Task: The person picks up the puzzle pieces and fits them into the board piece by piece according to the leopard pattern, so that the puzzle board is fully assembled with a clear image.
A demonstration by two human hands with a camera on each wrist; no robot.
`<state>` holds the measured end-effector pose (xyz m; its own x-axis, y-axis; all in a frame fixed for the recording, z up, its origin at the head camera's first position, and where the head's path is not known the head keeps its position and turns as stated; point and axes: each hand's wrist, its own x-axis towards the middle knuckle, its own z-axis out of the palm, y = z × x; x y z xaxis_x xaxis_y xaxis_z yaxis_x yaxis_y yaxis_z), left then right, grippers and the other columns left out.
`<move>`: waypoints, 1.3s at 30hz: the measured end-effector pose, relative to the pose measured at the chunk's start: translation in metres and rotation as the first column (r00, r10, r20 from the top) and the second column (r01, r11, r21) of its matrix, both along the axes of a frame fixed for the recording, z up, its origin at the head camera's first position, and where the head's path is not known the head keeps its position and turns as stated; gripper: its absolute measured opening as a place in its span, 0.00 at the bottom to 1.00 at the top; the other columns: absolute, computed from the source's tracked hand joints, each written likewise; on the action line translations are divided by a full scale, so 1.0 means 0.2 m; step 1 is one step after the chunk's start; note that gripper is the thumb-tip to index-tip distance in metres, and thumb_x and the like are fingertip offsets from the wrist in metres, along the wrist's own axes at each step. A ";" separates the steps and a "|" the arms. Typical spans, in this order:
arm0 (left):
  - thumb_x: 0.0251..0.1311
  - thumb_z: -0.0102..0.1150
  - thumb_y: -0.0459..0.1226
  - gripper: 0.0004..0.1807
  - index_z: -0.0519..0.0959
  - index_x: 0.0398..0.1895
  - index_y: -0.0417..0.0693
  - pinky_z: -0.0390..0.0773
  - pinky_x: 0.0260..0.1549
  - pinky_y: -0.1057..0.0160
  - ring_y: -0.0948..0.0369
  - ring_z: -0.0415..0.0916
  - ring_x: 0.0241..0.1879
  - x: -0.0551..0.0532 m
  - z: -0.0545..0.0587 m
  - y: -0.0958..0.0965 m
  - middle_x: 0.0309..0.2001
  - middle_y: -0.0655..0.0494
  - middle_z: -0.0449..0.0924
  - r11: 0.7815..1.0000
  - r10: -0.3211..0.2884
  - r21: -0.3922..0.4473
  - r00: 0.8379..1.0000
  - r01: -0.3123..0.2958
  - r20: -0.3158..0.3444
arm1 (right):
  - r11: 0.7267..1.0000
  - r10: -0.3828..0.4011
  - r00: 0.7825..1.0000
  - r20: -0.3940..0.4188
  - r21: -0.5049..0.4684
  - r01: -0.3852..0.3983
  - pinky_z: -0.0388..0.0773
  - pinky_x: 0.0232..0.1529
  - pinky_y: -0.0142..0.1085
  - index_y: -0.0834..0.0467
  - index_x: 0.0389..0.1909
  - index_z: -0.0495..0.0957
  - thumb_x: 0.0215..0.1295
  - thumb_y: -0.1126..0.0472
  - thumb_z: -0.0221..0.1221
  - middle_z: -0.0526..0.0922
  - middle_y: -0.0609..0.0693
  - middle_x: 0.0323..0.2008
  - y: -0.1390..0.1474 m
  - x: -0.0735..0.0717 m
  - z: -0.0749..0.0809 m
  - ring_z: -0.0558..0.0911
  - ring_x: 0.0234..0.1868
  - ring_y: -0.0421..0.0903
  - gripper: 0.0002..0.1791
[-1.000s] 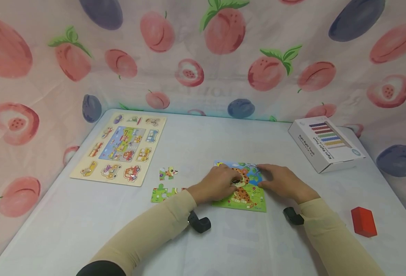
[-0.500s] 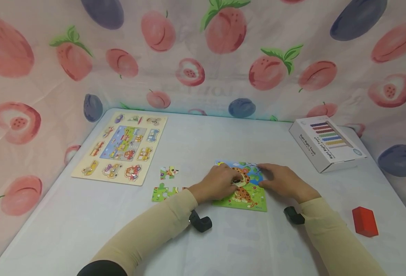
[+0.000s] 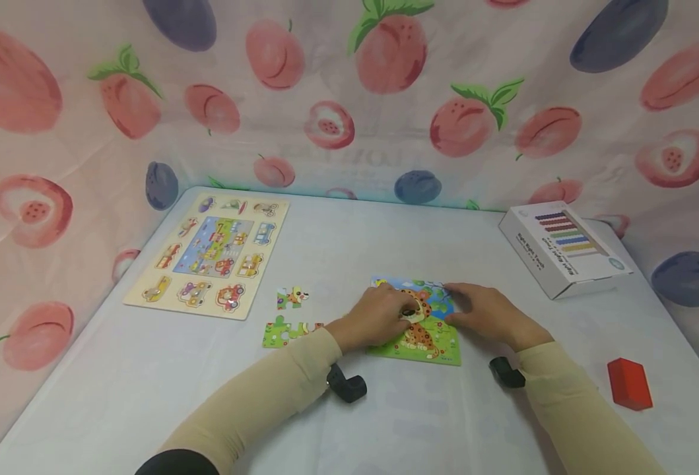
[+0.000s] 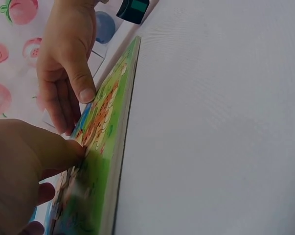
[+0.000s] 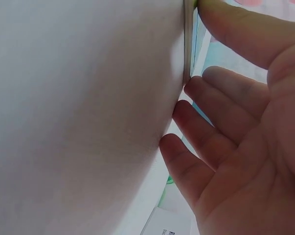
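A puzzle board (image 3: pixel 432 349) showing a spotted leopard on green grass under blue sky lies flat on the table. My left hand (image 3: pixel 375 316) is over its left part, thumb and fingertips down near the leopard's face. In the left wrist view its thumb (image 4: pixel 71 149) touches the puzzle's surface; whether a piece is between the fingers is hidden. At the board's right edge, my right hand (image 3: pixel 486 313) rests with thumb and fingertips touching its rim. Left of the board lie loose puzzle pieces: one (image 3: pixel 292 298) apart, others (image 3: pixel 276 334) joined and partly covered by the left forearm.
A wooden vehicle puzzle board (image 3: pixel 206 257) lies at the back left. At the back right stands a white box (image 3: pixel 563 254) with coloured stripes. A red block (image 3: pixel 630 384) sits near the right edge. Fruit-patterned cloth (image 3: pixel 379 132) hangs behind the table (image 3: pixel 420 422).
The view shifts slightly. Both hands keep their places on the puzzle board, and the loose pieces stay put.
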<state>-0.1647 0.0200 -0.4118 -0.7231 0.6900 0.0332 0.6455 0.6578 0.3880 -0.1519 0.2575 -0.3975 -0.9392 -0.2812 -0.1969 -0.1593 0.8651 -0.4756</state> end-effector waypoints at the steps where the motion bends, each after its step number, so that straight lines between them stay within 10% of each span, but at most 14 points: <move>1: 0.64 0.63 0.40 0.15 0.84 0.54 0.54 0.72 0.51 0.57 0.59 0.75 0.49 0.00 0.00 0.00 0.49 0.64 0.84 1.000 0.003 0.000 1.000 -0.003 -0.002 | 1.000 0.000 1.000 -0.003 0.002 0.000 0.58 0.67 0.61 0.65 0.70 0.68 0.64 0.55 0.67 0.69 0.66 0.68 0.00 0.00 0.00 0.63 0.69 0.68 0.36; 39: 0.62 0.68 0.41 0.24 0.79 0.61 0.45 0.69 0.60 0.50 0.52 0.70 0.61 -0.03 0.08 -0.62 0.58 0.51 0.79 0.955 0.283 0.068 0.955 -0.289 0.086 | 1.000 -0.004 1.000 -0.007 0.022 0.004 0.58 0.67 0.61 0.64 0.70 0.68 0.64 0.56 0.66 0.69 0.66 0.68 -0.01 0.01 0.01 0.63 0.69 0.68 0.35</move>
<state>-0.1716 -0.1035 -0.3950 -0.8922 0.4514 0.0180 0.4024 0.7760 0.4858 -0.1508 0.2549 -0.3957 -0.9416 -0.2730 -0.1969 -0.1588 0.8760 -0.4555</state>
